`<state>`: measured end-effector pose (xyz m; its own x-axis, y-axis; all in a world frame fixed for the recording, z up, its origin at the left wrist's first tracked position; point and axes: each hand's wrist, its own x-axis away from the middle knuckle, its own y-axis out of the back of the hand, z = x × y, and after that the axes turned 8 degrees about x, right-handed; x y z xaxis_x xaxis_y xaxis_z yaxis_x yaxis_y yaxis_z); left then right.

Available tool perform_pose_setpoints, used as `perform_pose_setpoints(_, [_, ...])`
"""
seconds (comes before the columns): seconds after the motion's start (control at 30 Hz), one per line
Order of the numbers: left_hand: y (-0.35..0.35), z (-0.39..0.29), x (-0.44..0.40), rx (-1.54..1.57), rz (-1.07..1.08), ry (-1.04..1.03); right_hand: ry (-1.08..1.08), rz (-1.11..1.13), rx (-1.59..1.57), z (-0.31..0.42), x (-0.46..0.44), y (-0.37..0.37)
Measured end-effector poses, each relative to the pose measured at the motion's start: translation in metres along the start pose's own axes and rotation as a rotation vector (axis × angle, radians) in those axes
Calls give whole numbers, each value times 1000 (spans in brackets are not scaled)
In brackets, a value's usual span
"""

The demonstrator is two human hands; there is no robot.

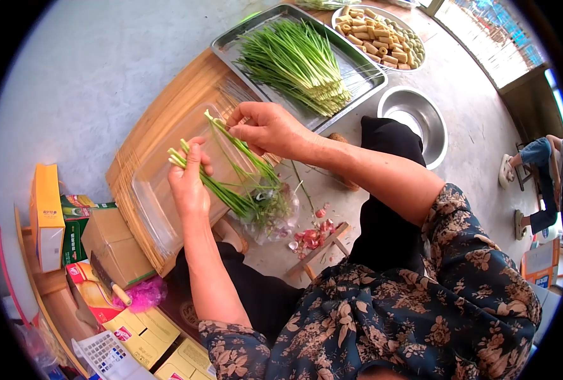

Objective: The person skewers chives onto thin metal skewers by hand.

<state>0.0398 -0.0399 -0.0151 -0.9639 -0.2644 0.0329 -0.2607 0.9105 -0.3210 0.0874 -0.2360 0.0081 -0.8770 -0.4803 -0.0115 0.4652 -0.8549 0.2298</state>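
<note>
My left hand [189, 183] is closed around a small bunch of green stalks [221, 195] with pale cut ends. Toward the lower right, their thin green ends hang at a clear plastic bag [275, 218]. Just to the right, my right hand [265, 130] has its fingers bent and pinched at another green stalk [234, 142], whose pale tip sticks out to the left; the fingertips are partly hidden. Beneath both hands lies a clear plastic box [151, 215] on a wooden board [161, 117]. Beyond my right hand, a metal tray [231, 45] bears a large pile of slender green stalks [297, 63].
Thin sticks [129, 212] lie along the board. At the back stands a plate of brown rolls [376, 38], with a steel bowl [389, 104] right of my knee. Reddish peelings [316, 237] litter the floor. Cartons [113, 244] and a knife [120, 292] are at left.
</note>
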Motion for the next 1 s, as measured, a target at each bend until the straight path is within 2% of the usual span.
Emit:
perform_pose_setpoints(0.1, [-8,4,5,-98,126,74,95,-38,6,-5,-4,-7])
perform_pose_setpoints(0.17, [-17,5,9,-190,224,115,61,-18,40,-3,-3,-7])
perform_pose_setpoints(0.3, [-21,8,10,-150,321,117,65,-31,69,-9,-9,-10])
perform_pose_setpoints(0.53, [-5,9,5,35,180,77,93,-100,69,-8,-10,-12])
perform_pose_setpoints(0.57, [1,10,2,74,96,93,96,-95,68,-5,-7,-10])
perform_pose_setpoints(0.6, [6,8,0,113,11,106,40,-25,34,1,-5,-7])
perform_pose_setpoints(0.67, [16,1,-4,159,4,106,-10,51,-1,4,0,-6])
perform_pose_setpoints(0.77, [28,-3,-9,210,-61,89,155,112,150,6,9,-8])
perform_pose_setpoints(1.0, [25,-8,-8,194,-84,77,210,112,145,0,15,-14])
